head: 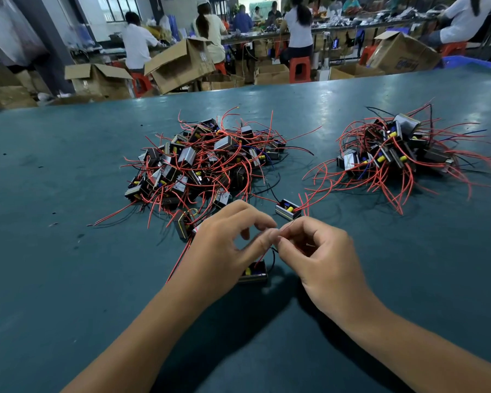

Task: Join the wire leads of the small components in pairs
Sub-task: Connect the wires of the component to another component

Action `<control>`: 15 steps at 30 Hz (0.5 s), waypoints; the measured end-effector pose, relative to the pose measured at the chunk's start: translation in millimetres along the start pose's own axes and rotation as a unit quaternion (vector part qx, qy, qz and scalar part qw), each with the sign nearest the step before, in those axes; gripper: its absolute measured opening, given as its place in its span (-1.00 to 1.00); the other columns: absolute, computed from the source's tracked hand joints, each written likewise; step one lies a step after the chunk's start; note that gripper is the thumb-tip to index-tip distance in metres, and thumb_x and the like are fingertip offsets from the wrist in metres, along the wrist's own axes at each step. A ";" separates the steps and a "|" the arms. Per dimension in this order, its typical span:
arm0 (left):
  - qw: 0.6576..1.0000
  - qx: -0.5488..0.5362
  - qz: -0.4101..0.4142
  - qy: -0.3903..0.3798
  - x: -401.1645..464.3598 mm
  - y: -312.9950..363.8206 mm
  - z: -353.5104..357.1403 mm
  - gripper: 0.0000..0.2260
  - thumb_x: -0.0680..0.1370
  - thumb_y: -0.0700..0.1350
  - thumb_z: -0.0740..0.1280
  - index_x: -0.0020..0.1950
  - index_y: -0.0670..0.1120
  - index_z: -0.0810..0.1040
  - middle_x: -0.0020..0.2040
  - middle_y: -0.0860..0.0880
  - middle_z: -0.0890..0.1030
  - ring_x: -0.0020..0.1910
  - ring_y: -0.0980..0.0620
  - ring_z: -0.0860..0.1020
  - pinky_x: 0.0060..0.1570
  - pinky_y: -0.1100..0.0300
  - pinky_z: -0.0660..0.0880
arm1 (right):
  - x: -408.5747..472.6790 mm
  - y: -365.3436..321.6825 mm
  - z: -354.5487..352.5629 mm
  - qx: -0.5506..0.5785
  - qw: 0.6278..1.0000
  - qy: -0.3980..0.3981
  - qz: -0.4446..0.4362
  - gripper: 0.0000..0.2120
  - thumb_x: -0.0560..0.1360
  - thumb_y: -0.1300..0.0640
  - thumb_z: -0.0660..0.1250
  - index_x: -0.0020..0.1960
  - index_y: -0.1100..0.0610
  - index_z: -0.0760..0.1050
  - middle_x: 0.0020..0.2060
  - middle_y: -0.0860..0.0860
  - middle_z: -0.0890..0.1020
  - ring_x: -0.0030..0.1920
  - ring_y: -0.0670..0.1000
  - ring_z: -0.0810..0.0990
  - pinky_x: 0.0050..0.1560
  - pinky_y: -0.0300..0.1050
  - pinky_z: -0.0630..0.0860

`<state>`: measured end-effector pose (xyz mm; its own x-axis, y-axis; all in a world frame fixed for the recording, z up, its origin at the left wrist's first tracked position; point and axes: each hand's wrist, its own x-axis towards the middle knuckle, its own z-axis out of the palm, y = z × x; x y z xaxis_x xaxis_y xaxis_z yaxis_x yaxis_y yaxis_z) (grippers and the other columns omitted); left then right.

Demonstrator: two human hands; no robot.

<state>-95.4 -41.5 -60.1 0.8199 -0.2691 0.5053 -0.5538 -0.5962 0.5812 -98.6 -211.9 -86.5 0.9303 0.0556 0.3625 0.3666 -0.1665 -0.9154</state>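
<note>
Both forearms reach in from the near edge of the teal-green worktable [68, 171], meeting above one small transformer [254, 273], which I'll use as the landmark. Beyond that transformer and slightly left sprawls the big unsorted heap [201, 163] of the same parts, its red and black leads sticking out every way; further off to the right sits a second, tighter heap [394, 154], seemingly the finished ones, kept apart so the two lots don't mix. The left hand [224, 245] hovers over the landmark transformer with fingers curled and thumb and forefinger pinching a fine lead end; the right hand [321, 259] mirrors it, fingers curled, pinching a thin red wire [288, 224] at the same spot, so the bare ends can probably be twisted together. That landmark piece lies flat, long axis roughly left to right, its leads rising toward the fingertips. Just beyond it, a second transformer [288, 211] lies with its long axis running left-to-right, tilted a bit, red leads trailing right; a third [183, 225] lies beyond-left. Whether the pinched ends already touch is too small to tell.
</note>
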 end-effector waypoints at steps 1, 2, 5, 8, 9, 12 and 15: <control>1.000 0.013 0.010 -0.007 1.5 -0.1 -1.7 -0.88 0.56 0.00 0.40 -0.05 -0.03 0.65 -0.10 0.07 0.59 -0.10 0.02 0.56 -0.10 0.04 0.51 | -0.9 -1.9 -0.1 -0.009 1.000 -0.003 -0.013 -0.91 0.45 0.12 0.44 -0.23 0.07 0.59 -0.44 0.00 0.57 -0.42 -0.13 0.42 -0.39 -0.20 0.39; 0.999 0.025 0.019 -0.008 2.7 -0.3 -3.2 -0.87 0.56 0.00 0.40 -0.08 -0.04 0.65 -0.13 0.07 0.57 -0.12 0.01 0.55 -0.12 0.03 0.49 | -1.7 -3.5 0.1 -0.018 1.000 -0.004 -0.025 -0.92 0.44 0.15 0.43 -0.23 0.06 0.59 -0.46 -0.04 0.55 -0.44 -0.16 0.40 -0.41 -0.29 0.36; 0.998 0.048 0.030 -0.024 5.2 2.1 -7.1 -0.80 0.57 0.05 0.35 -0.15 -0.05 0.60 -0.20 0.09 0.52 -0.18 0.04 0.48 -0.18 0.04 0.46 | -2.5 -6.6 -0.6 -0.050 0.998 -0.003 -0.048 -0.84 0.43 0.27 0.46 -0.24 0.05 0.59 -0.47 -0.18 0.53 -0.47 -0.19 0.42 -0.39 -0.41 0.33; 0.997 0.058 0.023 -0.054 5.3 7.0 -10.2 -0.75 0.57 0.09 0.26 -0.14 -0.05 0.55 -0.20 0.09 0.48 -0.20 0.05 0.45 -0.19 0.05 0.44 | -3.9 -9.3 -0.4 -0.067 0.996 -0.005 -0.065 -0.84 0.41 0.29 0.44 -0.25 0.05 0.59 -0.44 -0.22 0.54 -0.45 -0.18 0.46 -0.38 -0.44 0.32; 0.995 0.069 0.027 -0.062 4.9 8.3 -11.2 -0.75 0.57 0.11 0.25 -0.14 -0.05 0.54 -0.20 0.10 0.47 -0.20 0.07 0.44 -0.18 0.09 0.42 | -4.5 -10.1 -0.5 -0.071 0.995 -0.009 -0.068 -0.87 0.39 0.26 0.42 -0.25 0.05 0.59 -0.44 -0.23 0.54 -0.44 -0.17 0.47 -0.38 -0.44 0.31; 0.989 0.117 0.049 -0.076 4.0 11.7 -14.1 -0.73 0.57 0.14 0.21 -0.14 -0.03 0.51 -0.18 0.12 0.45 -0.21 0.16 0.36 -0.18 0.23 0.33 | -5.9 -12.6 -1.6 -0.088 0.993 -0.023 -0.073 -0.91 0.34 0.22 0.37 -0.24 0.05 0.60 -0.43 -0.21 0.54 -0.44 -0.16 0.47 -0.38 -0.43 0.31; 0.984 0.145 0.061 -0.077 4.7 14.7 -16.0 -0.74 0.58 0.13 0.18 -0.15 -0.02 0.48 -0.18 0.13 0.43 -0.22 0.17 0.34 -0.20 0.24 0.31 | -5.7 -13.8 -1.2 -0.093 0.992 -0.025 -0.079 -0.91 0.35 0.22 0.37 -0.23 0.05 0.60 -0.40 -0.17 0.56 -0.43 -0.16 0.47 -0.37 -0.40 0.33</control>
<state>-102.0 -39.4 -39.0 0.7752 -0.4501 0.4432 -0.6024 -0.7380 0.3041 -109.0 -211.1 -75.8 0.8621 0.1442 0.4858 0.5048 -0.3296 -0.7978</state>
